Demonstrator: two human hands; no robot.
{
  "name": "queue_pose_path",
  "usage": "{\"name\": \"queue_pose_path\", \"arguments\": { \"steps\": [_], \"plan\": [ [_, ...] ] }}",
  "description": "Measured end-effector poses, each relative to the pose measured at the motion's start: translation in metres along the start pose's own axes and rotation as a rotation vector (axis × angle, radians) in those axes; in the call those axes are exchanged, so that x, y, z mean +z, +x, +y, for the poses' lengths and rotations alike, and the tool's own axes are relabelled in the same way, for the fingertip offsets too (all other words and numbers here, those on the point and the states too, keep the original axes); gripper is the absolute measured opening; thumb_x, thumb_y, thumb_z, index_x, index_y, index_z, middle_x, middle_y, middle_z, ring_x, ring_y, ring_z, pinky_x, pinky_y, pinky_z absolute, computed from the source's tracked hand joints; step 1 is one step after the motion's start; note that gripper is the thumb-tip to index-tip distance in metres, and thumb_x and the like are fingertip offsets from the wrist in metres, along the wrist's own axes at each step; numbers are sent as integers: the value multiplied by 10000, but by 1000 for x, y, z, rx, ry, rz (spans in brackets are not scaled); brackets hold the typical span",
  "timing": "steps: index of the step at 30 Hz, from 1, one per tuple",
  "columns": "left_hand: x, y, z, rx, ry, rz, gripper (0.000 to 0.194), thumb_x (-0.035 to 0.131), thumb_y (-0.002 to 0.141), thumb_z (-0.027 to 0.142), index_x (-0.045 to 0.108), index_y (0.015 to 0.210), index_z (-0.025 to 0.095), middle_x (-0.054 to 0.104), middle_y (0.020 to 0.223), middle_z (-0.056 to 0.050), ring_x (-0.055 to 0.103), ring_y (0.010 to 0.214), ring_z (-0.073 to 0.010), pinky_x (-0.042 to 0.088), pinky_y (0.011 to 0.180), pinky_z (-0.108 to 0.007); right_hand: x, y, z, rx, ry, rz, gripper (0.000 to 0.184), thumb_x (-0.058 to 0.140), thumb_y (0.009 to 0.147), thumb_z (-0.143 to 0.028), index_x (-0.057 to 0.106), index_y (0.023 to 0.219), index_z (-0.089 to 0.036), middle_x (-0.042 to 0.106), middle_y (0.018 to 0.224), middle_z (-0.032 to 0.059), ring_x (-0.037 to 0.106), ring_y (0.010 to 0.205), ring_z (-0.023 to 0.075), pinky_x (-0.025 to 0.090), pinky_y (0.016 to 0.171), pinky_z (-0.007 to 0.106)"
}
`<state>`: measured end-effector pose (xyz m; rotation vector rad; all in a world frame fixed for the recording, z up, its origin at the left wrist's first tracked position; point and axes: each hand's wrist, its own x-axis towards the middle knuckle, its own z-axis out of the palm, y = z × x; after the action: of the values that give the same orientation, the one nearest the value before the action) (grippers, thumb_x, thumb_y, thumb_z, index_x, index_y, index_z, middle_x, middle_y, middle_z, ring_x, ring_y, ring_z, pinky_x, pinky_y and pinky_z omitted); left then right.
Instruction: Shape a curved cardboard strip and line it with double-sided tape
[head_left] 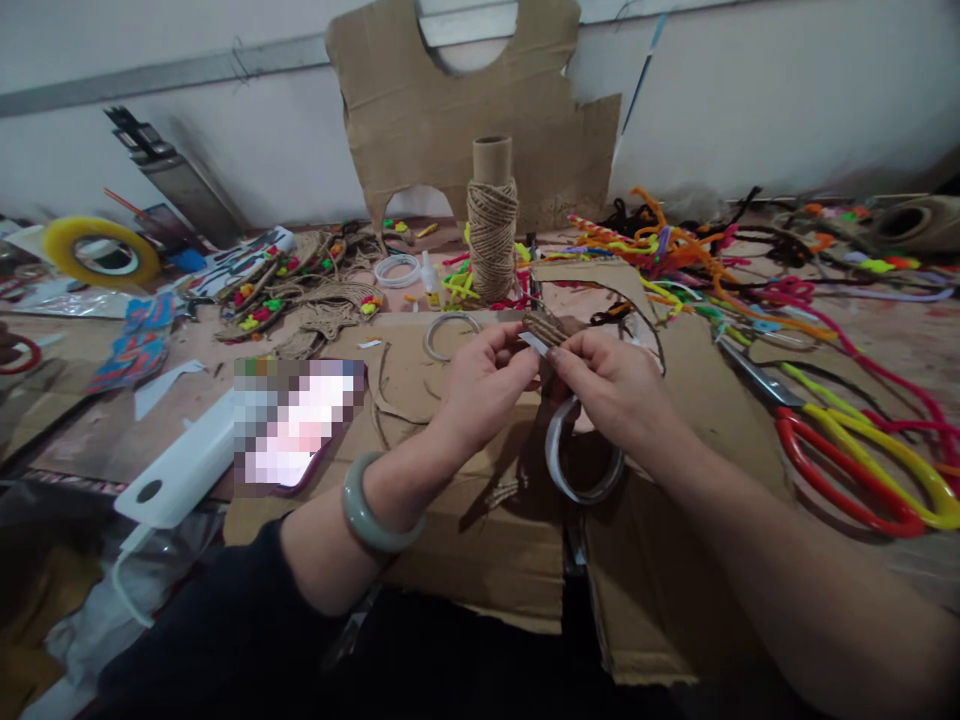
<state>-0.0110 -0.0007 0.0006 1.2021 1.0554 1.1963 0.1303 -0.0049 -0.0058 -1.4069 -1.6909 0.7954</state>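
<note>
My left hand point(484, 385) and my right hand point(607, 385) meet above a flat sheet of cardboard point(480, 530). Both pinch a small brown corrugated cardboard piece point(546, 328) with a strip of white tape point(534, 343) on it. A roll of clear tape point(581, 460) hangs below my right hand, its strip running up to my fingers. A pale green bangle point(373, 508) circles my left wrist.
A spool of jute twine point(493, 235) stands behind, before a tall cut cardboard shape point(465, 100). Coloured pipe cleaners point(675, 250) sprawl at right, red and yellow scissors point(862, 460) near them. A phone point(296, 425) and a yellow tape roll point(101, 250) lie left.
</note>
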Motion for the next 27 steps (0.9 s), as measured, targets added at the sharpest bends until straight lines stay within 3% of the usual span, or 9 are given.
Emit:
{"name": "queue_pose_path", "arguments": {
  "steps": [8,27],
  "plan": [
    [-2,1,-3,24,-32,-9,107,620,764,206,644,855,156,678,820,-9,582,651,-73,511,585,-192,0,0,-1,11,13,-4,231,501,859,-351,537,682,-207,608,552,-4,543,468,132,386,482,255],
    [-4,2,-8,127,36,59,76,622,752,229,606,722,161,583,654,29,506,579,-66,431,540,-190,1,-2,-7,-48,-185,35,211,480,823,-323,528,659,-200,605,600,5,525,558,136,327,550,264]
  ]
}}
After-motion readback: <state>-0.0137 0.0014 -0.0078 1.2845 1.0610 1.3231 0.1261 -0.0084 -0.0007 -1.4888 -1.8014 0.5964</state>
